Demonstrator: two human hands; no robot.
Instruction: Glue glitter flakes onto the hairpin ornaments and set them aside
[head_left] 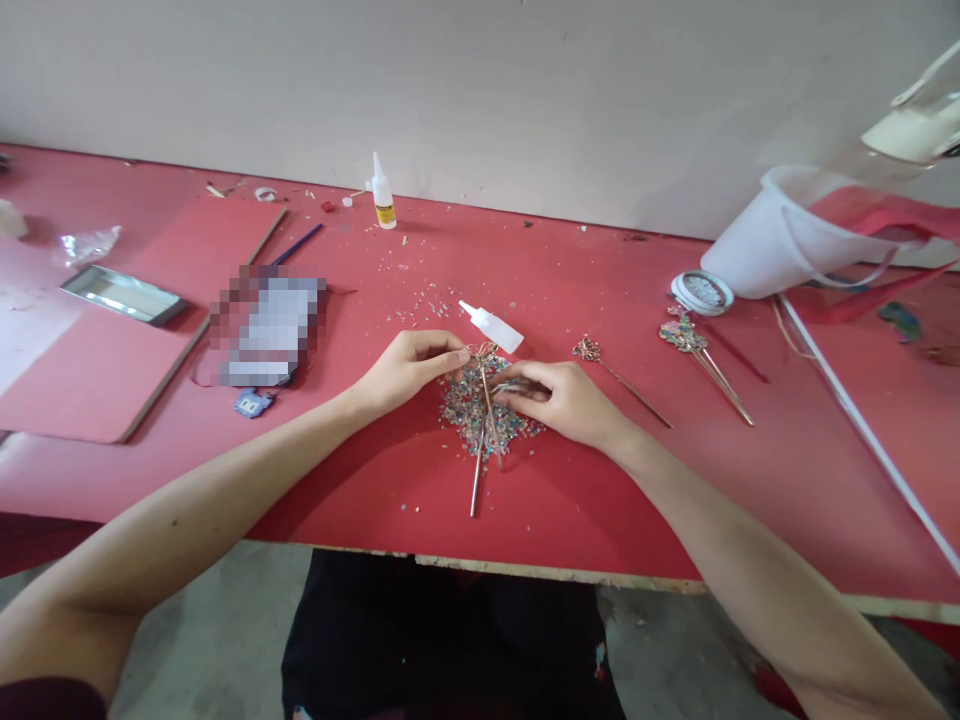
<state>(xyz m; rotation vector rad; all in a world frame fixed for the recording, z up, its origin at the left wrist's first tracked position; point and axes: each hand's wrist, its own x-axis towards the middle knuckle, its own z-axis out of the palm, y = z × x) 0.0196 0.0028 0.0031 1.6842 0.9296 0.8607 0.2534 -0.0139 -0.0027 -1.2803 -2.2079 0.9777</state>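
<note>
My left hand is closed, its thumb and finger pinching the looped wire head of a gold-coloured metal hairpin. The hairpin's stem points down toward the table's front edge, and a second thin rod slants beside it. Just right of the stem is my right hand, its fingers bent together around something small and silvery that I cannot make out. Beneath both hands lies a pile of small multicoloured shiny chips. A white glue bottle lies on its side just beyond the pile.
Another wire-headed hairpin and a hairpin decorated with coloured chips lie to the right. Behind them a white bucket leans over. A second glue bottle stands near the wall. Leftward are a blurred-out phone-like object and a rectangular tin.
</note>
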